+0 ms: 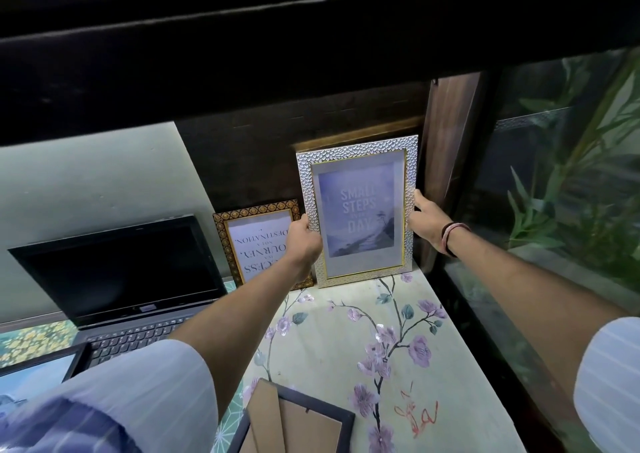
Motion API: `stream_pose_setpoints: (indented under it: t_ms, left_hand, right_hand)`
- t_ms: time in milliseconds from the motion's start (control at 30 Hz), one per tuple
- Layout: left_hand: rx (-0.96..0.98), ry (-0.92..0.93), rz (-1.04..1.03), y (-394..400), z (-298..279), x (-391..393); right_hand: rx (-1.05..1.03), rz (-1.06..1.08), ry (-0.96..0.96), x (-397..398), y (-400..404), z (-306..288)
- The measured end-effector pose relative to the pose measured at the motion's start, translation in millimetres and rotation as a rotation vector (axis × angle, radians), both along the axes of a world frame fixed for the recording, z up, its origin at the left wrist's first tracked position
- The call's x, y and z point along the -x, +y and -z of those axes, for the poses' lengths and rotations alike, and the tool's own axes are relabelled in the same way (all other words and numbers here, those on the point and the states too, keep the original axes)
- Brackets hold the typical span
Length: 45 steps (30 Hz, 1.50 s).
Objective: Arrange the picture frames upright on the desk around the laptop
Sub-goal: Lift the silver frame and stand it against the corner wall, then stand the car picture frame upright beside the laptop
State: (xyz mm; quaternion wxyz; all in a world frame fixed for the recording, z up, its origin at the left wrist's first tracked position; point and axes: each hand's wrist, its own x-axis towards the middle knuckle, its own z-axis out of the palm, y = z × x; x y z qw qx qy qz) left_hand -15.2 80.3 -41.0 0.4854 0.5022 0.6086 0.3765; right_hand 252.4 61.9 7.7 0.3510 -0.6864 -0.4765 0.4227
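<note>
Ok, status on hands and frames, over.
Left hand and right hand both grip silver frame, upright at back. Gold frame beside it stands upside down. Black frame face-down.

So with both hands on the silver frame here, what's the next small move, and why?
Probably ease both hands off. The silver frame already stands upright on the desk, its bottom edge on the floral cover, beside the gold frame. The left hand and right hand grip its side edges, so letting go slowly would test whether it stands alone.

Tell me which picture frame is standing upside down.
The dark gold-patterned frame beside the laptop; its text reads inverted, unlike the silver frame's.
</note>
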Motion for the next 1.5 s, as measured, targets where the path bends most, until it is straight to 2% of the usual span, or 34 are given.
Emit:
stream_pose_setpoints:
  t_ms: [167,300,367,467,533,600,733,867,1033,1233,1333,1400,1500]
  left_hand:
    - [0.070,-0.007,0.031,21,36,9]
    - [0.080,-0.068,0.050,-51,-31,9]
    - [0.087,-0.097,0.036,-77,-38,19]
    - [0.104,-0.077,-0.039,-109,-26,51]
    - [0.122,-0.044,-0.085,-128,-18,77]
    - [0.134,-0.024,-0.140,-149,-16,109]
    - [0.136,-0.021,-0.275,-187,-10,184]
    - [0.193,-0.028,-0.449,-214,4,285]
    - [0.172,0.092,-0.602,-249,22,426]
    - [0.241,0.226,-0.659,-283,36,590]
    - [0.346,0.339,-0.662,-290,52,659]
    - [0.445,0.464,-0.613,-296,54,685]
    - [0.553,0.495,-0.578,-300,56,703]
  right_hand:
    - [0.007,0.098,-0.038,17,-11,3]
    - [0.005,0.184,-0.115,51,-32,22]
    - [0.034,0.160,-0.070,82,-49,29]
    - [0.165,-0.037,-0.055,138,-69,50]
    - [0.163,-0.056,0.018,173,-76,71]
    - [0.168,-0.069,0.099,214,-88,85]
    - [0.226,-0.162,0.258,299,-130,66]
    - [0.284,-0.288,0.250,394,-159,72]
    - [0.338,-0.333,0.307,517,-177,91]
    - [0.385,-0.318,0.104,634,-189,97]
    - [0.357,-0.293,-0.101,663,-191,100]
    - [0.309,-0.207,-0.223,676,-194,100]
    - [0.282,-0.134,-0.310,691,-194,103]
